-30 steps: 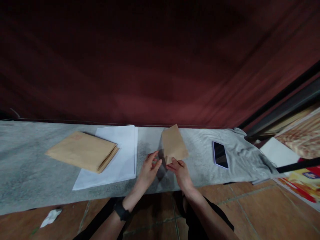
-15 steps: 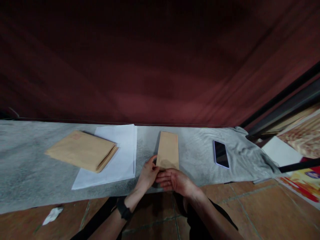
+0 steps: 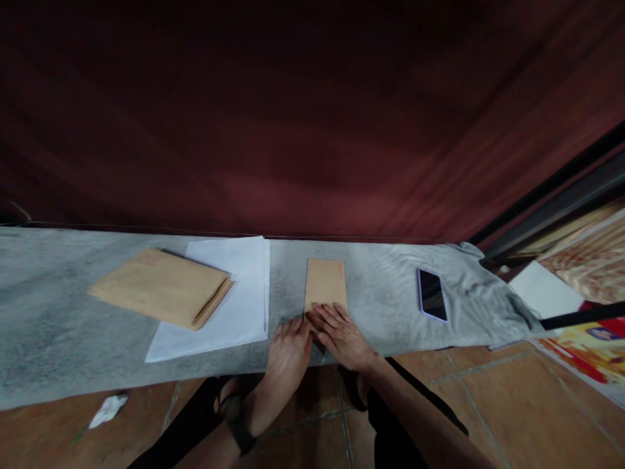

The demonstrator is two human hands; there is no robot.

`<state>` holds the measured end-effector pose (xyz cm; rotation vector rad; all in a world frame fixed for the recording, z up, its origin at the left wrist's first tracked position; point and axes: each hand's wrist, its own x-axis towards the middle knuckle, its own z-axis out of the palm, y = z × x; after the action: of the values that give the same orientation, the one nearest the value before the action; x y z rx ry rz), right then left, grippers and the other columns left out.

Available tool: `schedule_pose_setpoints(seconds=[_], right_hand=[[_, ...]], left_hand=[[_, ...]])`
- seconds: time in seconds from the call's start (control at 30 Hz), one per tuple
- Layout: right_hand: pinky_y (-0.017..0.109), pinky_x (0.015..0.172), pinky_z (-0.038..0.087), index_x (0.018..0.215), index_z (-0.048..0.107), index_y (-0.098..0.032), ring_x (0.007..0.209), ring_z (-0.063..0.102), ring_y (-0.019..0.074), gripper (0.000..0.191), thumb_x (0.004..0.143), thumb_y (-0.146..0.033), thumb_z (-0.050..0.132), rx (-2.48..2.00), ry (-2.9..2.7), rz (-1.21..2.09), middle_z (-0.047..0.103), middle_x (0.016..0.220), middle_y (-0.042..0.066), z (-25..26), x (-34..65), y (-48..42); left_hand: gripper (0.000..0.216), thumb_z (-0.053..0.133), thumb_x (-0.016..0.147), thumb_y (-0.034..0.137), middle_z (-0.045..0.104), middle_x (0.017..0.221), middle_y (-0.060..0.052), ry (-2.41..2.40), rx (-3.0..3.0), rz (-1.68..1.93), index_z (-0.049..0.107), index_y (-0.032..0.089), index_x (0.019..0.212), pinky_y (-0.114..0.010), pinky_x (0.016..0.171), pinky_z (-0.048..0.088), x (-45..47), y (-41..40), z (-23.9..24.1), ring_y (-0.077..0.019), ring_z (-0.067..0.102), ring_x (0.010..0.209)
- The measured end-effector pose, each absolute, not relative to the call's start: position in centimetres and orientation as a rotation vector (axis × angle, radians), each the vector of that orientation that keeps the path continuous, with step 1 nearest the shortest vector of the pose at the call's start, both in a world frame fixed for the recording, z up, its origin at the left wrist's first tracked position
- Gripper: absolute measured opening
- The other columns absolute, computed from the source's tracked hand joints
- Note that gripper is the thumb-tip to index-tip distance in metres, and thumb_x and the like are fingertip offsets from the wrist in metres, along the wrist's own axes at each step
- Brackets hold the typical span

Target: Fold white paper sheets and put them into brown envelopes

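A narrow brown paper envelope [image 3: 325, 280] lies flat on the grey cloth in front of me, with small red print near its upper right. My right hand [image 3: 340, 335] rests palm down across its lower part, fingers stretched out and pressing on the paper. At the lower left corner, my left hand [image 3: 289, 345] has its fingers bent and the thumb close against them, holding the envelope's edge. Both hands meet there and cover the near end. A dark watch [image 3: 239, 426] is on my left wrist.
To the left, a stack of larger brown envelopes [image 3: 161, 286] overlaps white paper sheets [image 3: 244, 312]. A phone [image 3: 432, 294] lies to the right on the grey cloth [image 3: 381, 293]. Behind hangs a dark red curtain [image 3: 312, 163]. A crumpled tissue [image 3: 108, 410] is on the tiled floor.
My right hand has turned from palm up below the envelope to palm down on its lower part. My left hand has turned palm down beside the corner. The envelope's visible part looks shorter.
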<state>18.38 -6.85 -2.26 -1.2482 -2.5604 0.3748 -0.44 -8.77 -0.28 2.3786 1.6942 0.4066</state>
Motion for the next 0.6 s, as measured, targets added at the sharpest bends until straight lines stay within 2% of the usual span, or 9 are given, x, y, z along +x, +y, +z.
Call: schedule_pose_setpoints(seconds=[0.1, 0.17, 0.23, 0.4, 0.6], right_hand=[[0.048, 0.127, 0.021, 0.158, 0.031, -0.024, 0.153, 0.026, 0.0189, 0.05, 0.109, -0.035, 0.027, -1.273, -2.61, 0.37, 0.03, 0.165, 0.004, -2.7, 18.9, -6.0], [0.048, 0.127, 0.019, 0.158, 0.032, -0.025, 0.154, 0.024, 0.0193, 0.051, 0.109, -0.037, 0.027, -1.266, -2.652, 0.364, 0.028, 0.166, 0.004, -2.7, 19.5, -4.9], [0.048, 0.127, 0.018, 0.158, 0.031, -0.027, 0.154, 0.023, 0.0196, 0.051, 0.109, -0.039, 0.028, -1.246, -2.707, 0.345, 0.025, 0.167, 0.003, -2.7, 20.0, -3.2], [0.047, 0.127, 0.017, 0.16, 0.027, -0.029, 0.155, 0.019, 0.0208, 0.053, 0.109, -0.043, 0.025, -1.349, -2.749, 0.273, 0.02, 0.168, 0.002, -2.8, 20.5, 2.0], [0.045, 0.126, 0.018, 0.159, 0.03, -0.025, 0.154, 0.022, 0.0214, 0.054, 0.108, -0.04, 0.021, -1.548, -2.687, 0.169, 0.024, 0.167, 0.005, -2.8, 20.1, 7.5]], left_hand=[[0.035, 0.046, 0.096, 0.018, 0.067, 0.131, -0.015, 1.588, 2.574, 0.499, 0.063, 0.013, 0.125, -0.046, 0.105, 0.049, 0.1, -9.6, -1.4, -0.0284, 0.063, 0.122], [0.045, 0.049, 0.097, 0.027, 0.055, 0.147, -0.019, 1.608, 2.65, 0.54, 0.054, 0.009, 0.138, -0.051, 0.115, 0.039, 0.4, -10.2, -2.2, -0.0317, 0.049, 0.14], [0.056, 0.051, 0.097, 0.034, 0.046, 0.155, -0.021, 1.627, 2.692, 0.544, 0.046, 0.006, 0.145, -0.053, 0.12, 0.033, 0.4, -10.6, -2.8, -0.0329, 0.038, 0.148], [0.065, 0.051, 0.099, 0.039, 0.039, 0.161, -0.012, 1.307, 2.796, 0.5, 0.031, 0.017, 0.157, -0.045, 0.121, 0.034, 0.1, -10.8, -3.7, -0.0251, 0.036, 0.15], [0.071, 0.054, 0.098, 0.048, 0.033, 0.164, -0.013, 1.155, 2.781, 0.417, 0.028, 0.02, 0.158, -0.048, 0.123, 0.028, -0.2, -10.4, -4.2, -0.0281, 0.03, 0.152]])
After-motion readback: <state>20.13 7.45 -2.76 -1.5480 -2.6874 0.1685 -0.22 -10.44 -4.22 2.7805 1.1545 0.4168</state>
